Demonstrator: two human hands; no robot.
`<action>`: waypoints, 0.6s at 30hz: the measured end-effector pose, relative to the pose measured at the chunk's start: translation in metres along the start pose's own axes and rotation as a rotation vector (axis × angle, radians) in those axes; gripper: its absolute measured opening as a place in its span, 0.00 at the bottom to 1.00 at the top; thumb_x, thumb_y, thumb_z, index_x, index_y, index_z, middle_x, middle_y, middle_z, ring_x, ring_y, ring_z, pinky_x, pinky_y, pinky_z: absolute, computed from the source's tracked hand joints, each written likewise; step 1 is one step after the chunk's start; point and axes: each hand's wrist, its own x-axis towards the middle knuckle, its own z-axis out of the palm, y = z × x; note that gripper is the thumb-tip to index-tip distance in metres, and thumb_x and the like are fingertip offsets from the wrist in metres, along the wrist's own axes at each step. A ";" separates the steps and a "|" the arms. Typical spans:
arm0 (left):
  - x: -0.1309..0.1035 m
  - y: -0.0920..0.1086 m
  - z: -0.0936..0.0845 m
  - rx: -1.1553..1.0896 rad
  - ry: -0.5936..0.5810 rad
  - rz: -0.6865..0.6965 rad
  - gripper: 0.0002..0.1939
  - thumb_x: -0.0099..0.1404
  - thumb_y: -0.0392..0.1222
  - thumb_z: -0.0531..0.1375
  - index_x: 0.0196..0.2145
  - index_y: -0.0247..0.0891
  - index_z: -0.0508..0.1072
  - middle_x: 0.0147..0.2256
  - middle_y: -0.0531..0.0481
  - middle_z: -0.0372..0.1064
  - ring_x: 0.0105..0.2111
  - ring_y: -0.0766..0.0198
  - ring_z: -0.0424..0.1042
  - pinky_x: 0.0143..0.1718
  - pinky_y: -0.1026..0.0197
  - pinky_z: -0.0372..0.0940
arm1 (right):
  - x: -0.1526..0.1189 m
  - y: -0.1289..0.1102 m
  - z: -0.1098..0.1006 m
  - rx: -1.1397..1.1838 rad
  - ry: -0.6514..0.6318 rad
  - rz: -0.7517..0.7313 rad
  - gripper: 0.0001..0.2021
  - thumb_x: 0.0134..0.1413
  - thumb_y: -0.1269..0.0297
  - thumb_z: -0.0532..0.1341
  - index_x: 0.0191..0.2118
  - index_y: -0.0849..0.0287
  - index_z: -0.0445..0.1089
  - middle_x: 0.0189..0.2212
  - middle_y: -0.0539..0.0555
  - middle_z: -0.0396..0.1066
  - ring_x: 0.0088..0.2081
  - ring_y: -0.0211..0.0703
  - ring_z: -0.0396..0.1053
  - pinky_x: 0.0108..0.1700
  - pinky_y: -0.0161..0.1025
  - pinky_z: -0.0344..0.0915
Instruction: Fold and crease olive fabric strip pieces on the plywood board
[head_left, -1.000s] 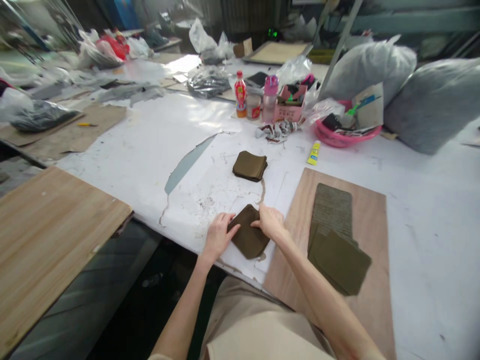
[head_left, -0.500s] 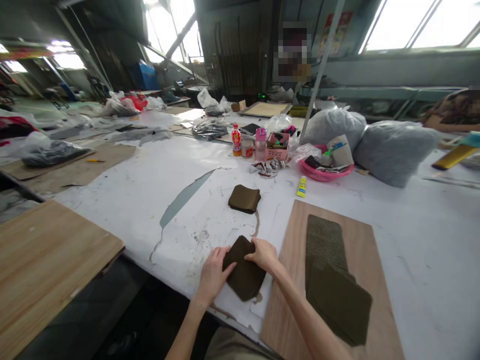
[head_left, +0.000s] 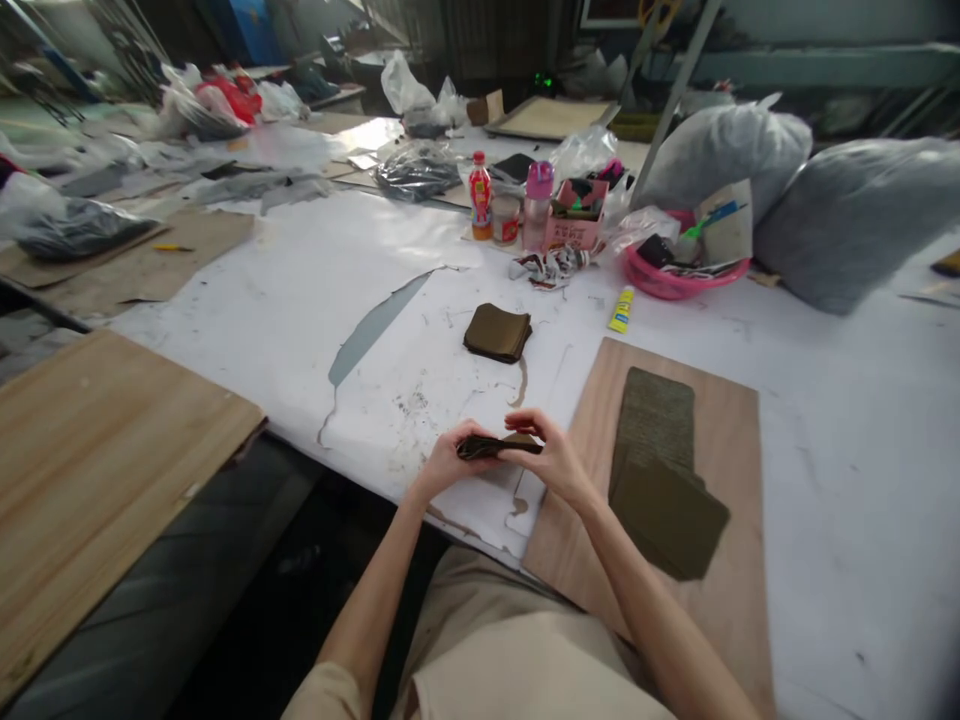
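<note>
Between my two hands is a stack of dark olive fabric pieces (head_left: 487,447), seen edge-on and raised off the table. My left hand (head_left: 445,464) grips its left end. At the other end my right hand (head_left: 553,458) has its thumb below and its fingers curved over the top. A second stack of brown-olive pieces (head_left: 497,332) lies on the white table cover just beyond. To the right, more olive pieces (head_left: 671,515) are fanned out on a wooden board (head_left: 731,440), with a rougher, textured piece (head_left: 658,410) at their far end.
A yellow tube (head_left: 621,310) lies beyond the board. Farther back stand a red-capped bottle (head_left: 480,198), a pink-lidded bottle (head_left: 537,205), a pink box (head_left: 577,225) and a pink basket (head_left: 682,283). Big grey bags (head_left: 855,225) sit at right. Another wooden board (head_left: 120,480) is at left.
The stack in my hands has been lifted from the table and tipped from flat to edge-on. My right fingers have moved over its top. The view has tilted downward.
</note>
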 end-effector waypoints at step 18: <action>-0.002 -0.002 0.004 -0.270 0.240 -0.026 0.12 0.55 0.44 0.68 0.36 0.37 0.75 0.35 0.51 0.71 0.36 0.62 0.70 0.40 0.60 0.66 | -0.002 0.025 0.001 0.187 0.096 0.063 0.21 0.39 0.56 0.73 0.40 0.55 0.72 0.36 0.51 0.75 0.39 0.44 0.71 0.45 0.41 0.67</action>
